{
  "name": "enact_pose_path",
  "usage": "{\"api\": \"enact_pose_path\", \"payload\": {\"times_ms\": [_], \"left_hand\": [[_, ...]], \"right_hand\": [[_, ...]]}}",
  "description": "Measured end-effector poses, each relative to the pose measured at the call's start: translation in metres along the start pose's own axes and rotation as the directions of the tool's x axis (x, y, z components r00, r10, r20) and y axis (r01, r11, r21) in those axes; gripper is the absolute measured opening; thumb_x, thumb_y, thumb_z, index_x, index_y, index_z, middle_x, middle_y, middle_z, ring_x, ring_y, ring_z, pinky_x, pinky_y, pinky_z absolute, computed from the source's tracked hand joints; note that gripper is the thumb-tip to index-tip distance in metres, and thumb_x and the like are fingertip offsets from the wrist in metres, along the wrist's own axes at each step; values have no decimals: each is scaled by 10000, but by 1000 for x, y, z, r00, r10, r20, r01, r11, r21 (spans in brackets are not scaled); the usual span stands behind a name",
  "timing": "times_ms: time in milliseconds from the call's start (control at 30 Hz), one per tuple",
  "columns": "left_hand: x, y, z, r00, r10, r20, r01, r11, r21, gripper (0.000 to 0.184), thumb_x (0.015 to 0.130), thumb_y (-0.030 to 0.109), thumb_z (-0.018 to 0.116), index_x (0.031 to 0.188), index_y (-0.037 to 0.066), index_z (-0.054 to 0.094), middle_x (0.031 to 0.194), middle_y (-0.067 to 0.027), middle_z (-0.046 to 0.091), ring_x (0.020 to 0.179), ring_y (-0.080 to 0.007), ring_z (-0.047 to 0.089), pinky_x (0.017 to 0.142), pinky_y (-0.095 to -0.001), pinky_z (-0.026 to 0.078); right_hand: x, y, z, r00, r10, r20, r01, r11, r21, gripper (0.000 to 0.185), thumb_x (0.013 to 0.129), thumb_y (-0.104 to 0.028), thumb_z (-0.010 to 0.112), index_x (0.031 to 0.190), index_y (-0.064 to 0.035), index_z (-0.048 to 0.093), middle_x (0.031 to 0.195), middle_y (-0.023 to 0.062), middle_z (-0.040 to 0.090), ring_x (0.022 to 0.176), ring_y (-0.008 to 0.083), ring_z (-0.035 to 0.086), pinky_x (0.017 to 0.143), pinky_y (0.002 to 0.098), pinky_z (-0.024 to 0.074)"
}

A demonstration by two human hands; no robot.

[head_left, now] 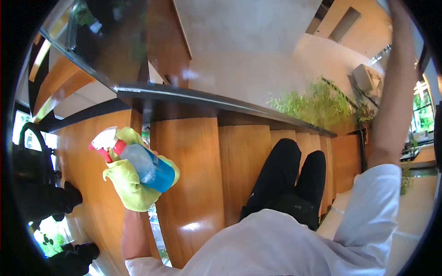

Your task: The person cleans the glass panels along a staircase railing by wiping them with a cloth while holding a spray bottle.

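My left hand is wrapped round a spray bottle and a yellow-green cloth, which hides most of its fingers. The bottle is clear, with blue liquid and a white and red trigger head. It lies tilted over the cloth, above the wooden steps. On the right, my right arm reaches up past the top edge, and its hand is out of the frame.
Wooden stairs run across the middle beside a dark-edged glass railing. Green plants stand beyond it. Black objects are at the far left. My legs are on the steps.
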State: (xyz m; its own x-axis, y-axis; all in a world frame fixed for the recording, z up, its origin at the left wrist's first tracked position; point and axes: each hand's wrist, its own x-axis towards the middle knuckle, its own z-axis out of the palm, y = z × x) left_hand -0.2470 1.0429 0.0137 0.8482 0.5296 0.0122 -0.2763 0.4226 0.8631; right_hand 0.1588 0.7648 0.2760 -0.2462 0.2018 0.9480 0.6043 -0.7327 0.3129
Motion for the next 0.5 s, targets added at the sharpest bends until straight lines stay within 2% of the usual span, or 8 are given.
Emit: {"api": "enact_pose_path", "payload": {"times_ms": [33,167,233,300,367,400,467,500], "left_hand": [[0,-1,3,1000,19,17,-19,1000,-3,712,856,542,758,1382,142,493,1101,-86,663,962,-250,675,827,-430,565],[-1,-15,3,984,118,-130,-119,993,2,682,869,648,677,1324,161,531,902,-34,629,583,-214,568,461,-392,435],[0,-8,9,963,203,-177,-197,979,47,666,879,661,654,1324,180,534,862,-28,615,511,-209,527,411,-388,389],[-1,0,6,976,174,-132,-174,985,8,635,886,602,679,1329,172,530,898,-32,630,603,-206,573,495,-382,447],[-3,2,-4,988,129,-81,-131,991,-26,609,892,542,705,1335,164,527,933,-36,645,695,-203,619,579,-376,505],[-5,1,-6,994,96,-55,-99,994,-43,598,895,513,718,1337,160,525,951,-38,653,741,-201,642,621,-373,533],[-12,-1,-3,998,65,-1,-65,995,-72,588,898,483,731,1340,156,523,968,-40,660,787,-200,665,663,-370,562],[-13,2,2,997,73,-2,-73,995,-67,579,898,483,730,1333,160,523,965,-37,663,782,-199,667,662,-371,565]], "right_hand": [[-34,-18,-3,998,17,55,-19,999,31,439,936,-373,624,1248,-65,637,1248,167,647,1205,360,585,1047,470,456],[-216,-112,-24,890,89,447,-213,948,235,388,933,-344,623,1192,-59,674,1189,153,683,1155,355,621,1012,468,488],[-300,-167,-48,601,121,790,-525,805,276,365,932,-330,623,1164,-56,692,1160,146,701,1130,352,640,994,467,504],[-353,-207,-70,387,86,918,-742,620,255,344,930,-315,623,1136,-54,711,1130,139,720,1104,349,658,977,466,520],[-392,-224,-65,610,14,792,-561,713,420,277,876,-240,665,1099,-86,723,1080,118,721,1028,332,683,902,450,555],[-404,-221,-58,695,-116,710,-310,843,441,255,830,-231,681,1043,-101,731,1063,101,721,1062,288,677,915,434,550],[-379,-194,-62,627,-395,671,-125,799,588,234,799,-239,677,983,-107,735,1025,66,722,1041,238,686,883,407,561],[-359,-177,-60,633,-389,669,-105,814,572,234,799,-239,677,983,-107,735,1025,66,722,1041,238,686,883,407,561]]}}
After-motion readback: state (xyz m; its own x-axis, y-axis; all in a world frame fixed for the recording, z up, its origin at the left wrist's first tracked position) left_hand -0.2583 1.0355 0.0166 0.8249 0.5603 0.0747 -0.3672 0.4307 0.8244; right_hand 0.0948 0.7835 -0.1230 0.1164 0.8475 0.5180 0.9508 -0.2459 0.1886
